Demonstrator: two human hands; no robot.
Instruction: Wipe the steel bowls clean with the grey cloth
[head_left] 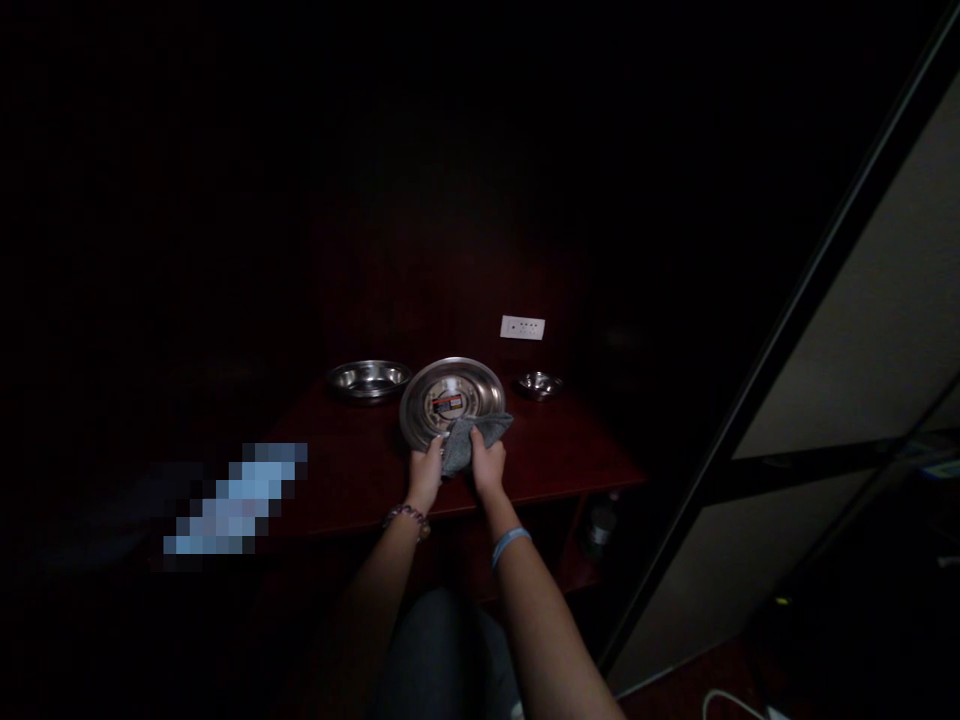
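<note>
A round stainless steel basin with a printed label at its centre is tilted up toward me over the dark red tabletop. My left hand is closed on its near rim at the left. In my right hand is a grey cloth, pressed against the near right part of the basin. The cloth covers part of the rim, and most of my fingertips are hidden. Behind and left of the basin stands a wide shallow steel bowl. A smaller steel bowl sits at the back right.
A white socket panel is on the back wall. Below the tabletop at the right, a dark container stands on a lower shelf. A pale sliding panel leans through the right side. A pixelated bluish patch lies at the left. Surroundings are very dark.
</note>
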